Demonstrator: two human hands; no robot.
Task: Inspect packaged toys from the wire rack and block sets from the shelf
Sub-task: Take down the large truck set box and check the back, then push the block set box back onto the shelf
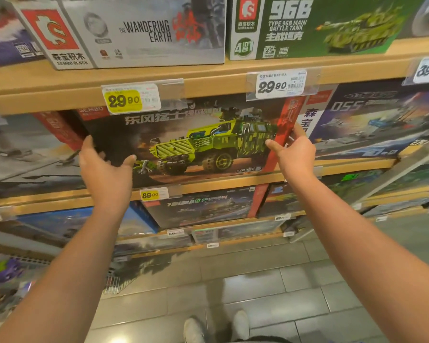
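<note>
Reached up with both hands to the block set box, the one printed with a green armoured truck, standing face-out on the wooden shelf under the yellow price tag. Left hand lay at the box's left end, fingers hooked behind the edge and thumb on the front face, so looked to be gripping it. Right hand sat at the right end by the red side strip, fingers tucked round that edge beside the neighbouring warship box, thumb stretched onto the front; gripping too, as far as could be told. Long axis of the box ran left to right, along the shelf, with one hand at each short end and neither clearly nearer. Box lay far from the body, above chest height, lower edge seemingly on the shelf. Judged that a straight pull toward the near side would be needed, level, without clipping the tag strip above.
</note>
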